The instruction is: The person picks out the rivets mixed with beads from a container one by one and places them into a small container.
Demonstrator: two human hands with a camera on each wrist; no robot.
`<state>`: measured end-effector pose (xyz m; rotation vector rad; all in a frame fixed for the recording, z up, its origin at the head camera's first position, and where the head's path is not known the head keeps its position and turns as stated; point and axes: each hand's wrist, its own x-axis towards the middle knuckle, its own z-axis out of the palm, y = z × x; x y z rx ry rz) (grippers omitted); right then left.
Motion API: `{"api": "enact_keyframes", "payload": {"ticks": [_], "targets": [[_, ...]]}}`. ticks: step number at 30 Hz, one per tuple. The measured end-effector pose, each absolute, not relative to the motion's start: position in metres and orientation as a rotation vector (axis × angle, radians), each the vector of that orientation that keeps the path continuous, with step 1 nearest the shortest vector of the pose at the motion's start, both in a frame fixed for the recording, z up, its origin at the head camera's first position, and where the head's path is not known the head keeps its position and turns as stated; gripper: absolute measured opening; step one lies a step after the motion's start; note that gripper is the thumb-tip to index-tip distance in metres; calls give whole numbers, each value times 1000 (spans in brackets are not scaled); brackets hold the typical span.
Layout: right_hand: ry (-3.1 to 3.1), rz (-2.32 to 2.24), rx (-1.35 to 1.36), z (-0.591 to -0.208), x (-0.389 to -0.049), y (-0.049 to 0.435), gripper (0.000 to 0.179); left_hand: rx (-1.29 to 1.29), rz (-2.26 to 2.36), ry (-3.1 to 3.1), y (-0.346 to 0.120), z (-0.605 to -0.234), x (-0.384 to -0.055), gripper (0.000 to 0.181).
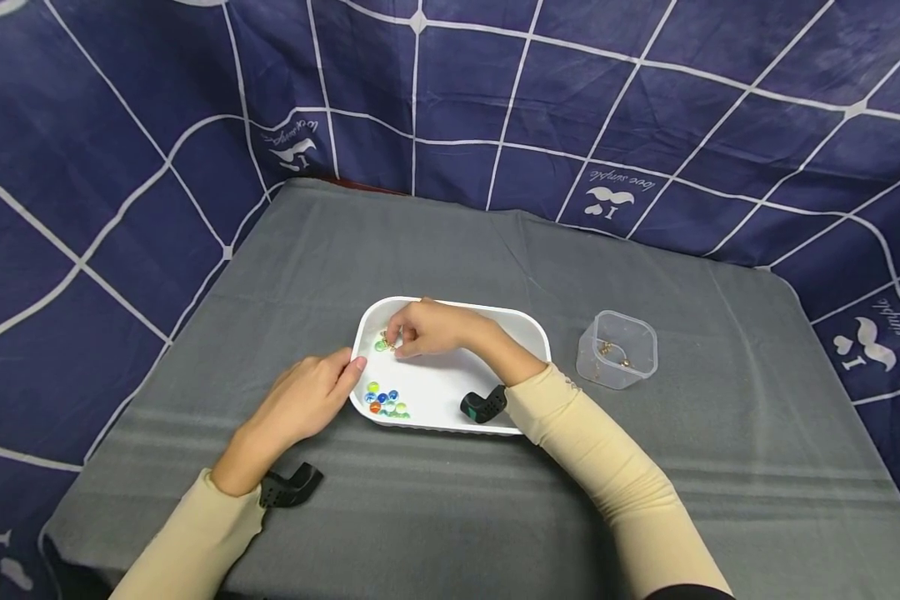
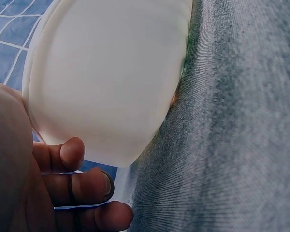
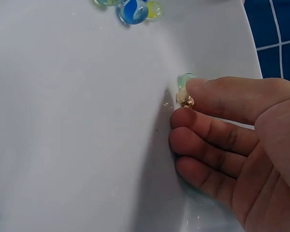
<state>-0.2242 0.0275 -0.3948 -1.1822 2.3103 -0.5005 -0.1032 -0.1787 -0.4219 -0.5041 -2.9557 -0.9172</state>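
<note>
A white tray (image 1: 450,392) lies crosswise in front of me. My left hand (image 1: 311,396) grips its left end, thumb over the rim and fingers outside, curled by the wall in the left wrist view. Inside, at the far left corner, my right hand (image 1: 431,327) reaches down. A small shiny gold piece (image 3: 185,100) sits between its thumb and index fingertip, which pinch it. Right behind the thumb tip is a pale green glass marble (image 3: 186,78). Several glass marbles (image 1: 382,398), blue, green, yellow and orange, are gathered in the near left corner.
To the right of the tray stands a clear plastic box (image 1: 618,379) with several small gold pieces (image 1: 605,347) in it. Grey cloth (image 1: 450,508) covers the table. A blue curtain (image 1: 465,83) with white lines hangs round the back and sides.
</note>
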Motion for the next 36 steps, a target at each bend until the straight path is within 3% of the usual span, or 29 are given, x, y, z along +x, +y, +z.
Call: {"api": "enact_keyframes", "payload": {"ticks": [36], "targets": [[2368,-506,-1120,-401,-220,22,6,-497,-896,-2963,-179,-420,-102,31]]}}
